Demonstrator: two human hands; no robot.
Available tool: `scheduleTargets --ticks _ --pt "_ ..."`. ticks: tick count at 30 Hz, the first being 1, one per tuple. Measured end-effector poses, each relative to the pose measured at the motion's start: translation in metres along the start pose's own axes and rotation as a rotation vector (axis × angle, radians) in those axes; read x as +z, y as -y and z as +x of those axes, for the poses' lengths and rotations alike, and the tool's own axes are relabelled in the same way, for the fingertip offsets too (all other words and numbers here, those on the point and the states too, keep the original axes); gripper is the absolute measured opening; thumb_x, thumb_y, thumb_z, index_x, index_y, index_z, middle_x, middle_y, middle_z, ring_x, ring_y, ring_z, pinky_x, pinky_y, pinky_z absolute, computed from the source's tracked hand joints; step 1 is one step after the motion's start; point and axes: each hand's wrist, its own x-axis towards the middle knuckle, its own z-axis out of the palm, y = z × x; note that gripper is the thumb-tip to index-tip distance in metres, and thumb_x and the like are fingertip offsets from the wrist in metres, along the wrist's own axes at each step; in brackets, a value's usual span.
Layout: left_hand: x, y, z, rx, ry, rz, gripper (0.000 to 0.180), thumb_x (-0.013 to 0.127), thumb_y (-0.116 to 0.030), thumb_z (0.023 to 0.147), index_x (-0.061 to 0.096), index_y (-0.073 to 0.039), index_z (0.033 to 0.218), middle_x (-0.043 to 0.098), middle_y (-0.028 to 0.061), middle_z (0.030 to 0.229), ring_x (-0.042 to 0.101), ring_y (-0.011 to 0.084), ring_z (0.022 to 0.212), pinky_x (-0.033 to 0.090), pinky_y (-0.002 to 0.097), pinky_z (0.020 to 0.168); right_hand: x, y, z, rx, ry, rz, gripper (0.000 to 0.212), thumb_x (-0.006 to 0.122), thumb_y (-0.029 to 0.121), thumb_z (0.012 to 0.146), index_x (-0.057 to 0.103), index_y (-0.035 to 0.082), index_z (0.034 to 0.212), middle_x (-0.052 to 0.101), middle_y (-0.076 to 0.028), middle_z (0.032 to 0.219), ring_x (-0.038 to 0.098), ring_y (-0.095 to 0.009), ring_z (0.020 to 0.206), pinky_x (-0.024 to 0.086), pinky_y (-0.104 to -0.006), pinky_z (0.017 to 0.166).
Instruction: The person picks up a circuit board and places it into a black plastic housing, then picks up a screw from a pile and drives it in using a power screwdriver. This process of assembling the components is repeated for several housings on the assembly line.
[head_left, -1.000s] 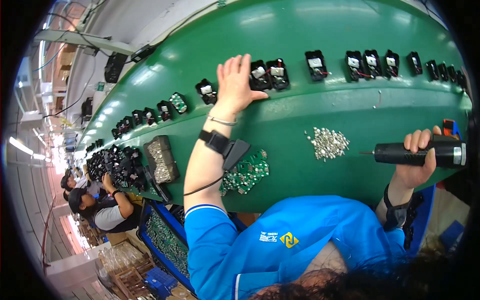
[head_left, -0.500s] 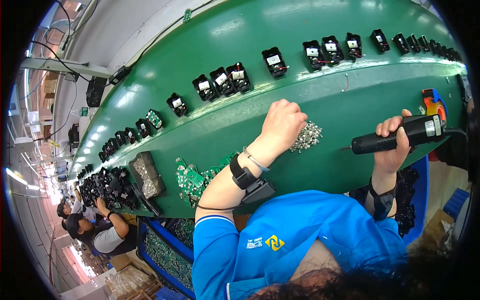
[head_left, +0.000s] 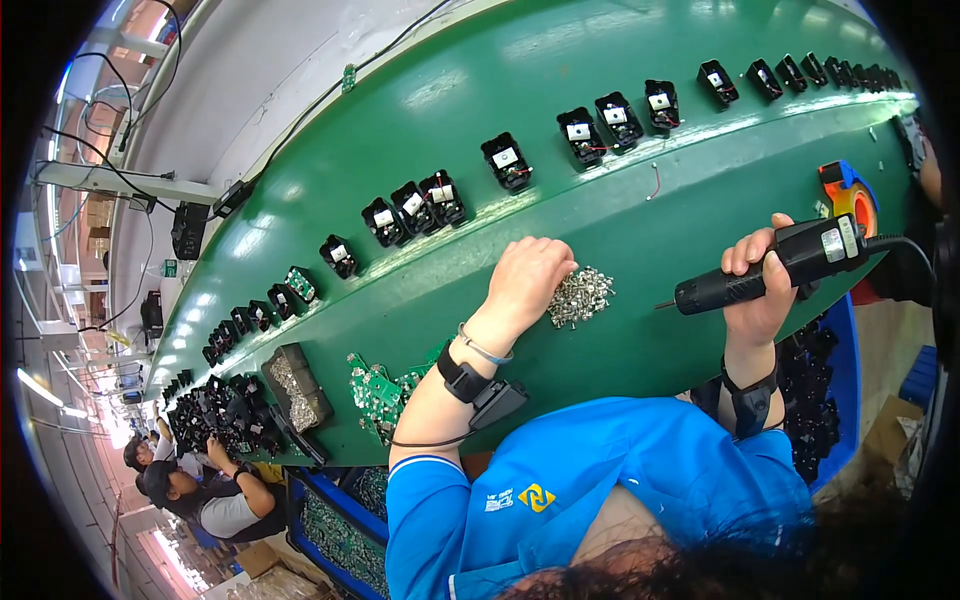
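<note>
My left hand [head_left: 528, 278] is bent over the left edge of a heap of small silvery metal parts [head_left: 584, 298], its fingers curled together. The fingertips are out of sight, so whatever they pinch does not show. My right hand [head_left: 757, 285] grips a black corded electric screwdriver [head_left: 765, 267] above the green bench [head_left: 640, 345]. Its thin bit points left toward the heap, apart from it. Beyond my hands, open black housings [head_left: 506, 162] with white blocks inside stand in a long row; red wires show in some.
Green circuit boards [head_left: 378, 395] lie left of my left arm. Further left are a box of small metal parts [head_left: 296, 385] and piled black pieces [head_left: 225, 415]. A tape dispenser [head_left: 850, 198] stands at right. Blue bins [head_left: 845, 400] flank me; co-workers [head_left: 215, 495] sit at far left.
The whole view has shifted, so the bench things appear further left. My left hand has dipped slightly beside the heap. The screwdriver stays in my right hand.
</note>
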Motion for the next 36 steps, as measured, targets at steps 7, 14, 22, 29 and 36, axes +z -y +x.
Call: scheduleTargets --ticks 7,14,22,29,36 --pt "0.002 -0.028 -0.015 -0.406 -0.179 -1.681 0.011 0.055 -0.001 0.076 0.053 -0.001 0.088 0.059 0.0101 0.08 0.056 0.0137 0.07 0.047 0.024 0.066 0.04 0.013 0.022 -0.103 0.082 0.132 0.041 0.046 0.018 0.078 0.033 0.003 0.114 0.041 -0.003 0.074 0.039 -0.011 0.061 0.034 -0.0249 0.057" --pt "0.015 -0.043 -0.022 -0.484 -0.125 -2.191 0.013 0.055 -0.007 0.078 0.055 -0.005 0.091 0.056 0.006 0.083 0.053 0.0125 0.074 0.046 0.0292 0.07 0.068 0.005 0.027 -0.119 0.172 0.217 0.045 0.046 0.022 0.076 0.032 0.006 0.116 0.043 -0.002 0.074 0.042 -0.012 0.061 0.037 -0.0277 0.056" --pt "0.022 -0.039 -0.023 -0.334 -0.128 -2.243 0.017 0.055 -0.006 0.078 0.054 -0.005 0.095 0.058 0.0058 0.086 0.056 0.0134 0.074 0.046 0.0264 0.07 0.07 -0.001 0.025 -0.101 0.206 0.208 0.045 0.047 0.023 0.077 0.032 0.006 0.116 0.043 -0.003 0.075 0.044 -0.013 0.061 0.038 -0.0282 0.057" --pt "0.017 -0.038 -0.02 -0.282 -0.172 -2.054 0.019 0.056 -0.001 0.076 0.053 -0.003 0.094 0.059 0.0078 0.087 0.057 0.0142 0.075 0.046 0.0247 0.068 0.069 0.004 0.026 -0.116 0.208 0.201 0.046 0.048 0.022 0.076 0.031 0.006 0.116 0.043 -0.003 0.074 0.044 -0.013 0.06 0.039 -0.0276 0.056" --pt "0.008 -0.037 -0.018 -0.245 -0.208 -1.635 0.02 0.057 0.004 0.073 0.054 -0.001 0.092 0.059 0.0085 0.086 0.056 0.0139 0.079 0.047 0.0237 0.069 0.066 0.005 0.028 -0.11 0.209 0.193 0.048 0.05 0.022 0.076 0.03 0.006 0.116 0.043 -0.003 0.074 0.044 -0.013 0.059 0.039 -0.0274 0.054"
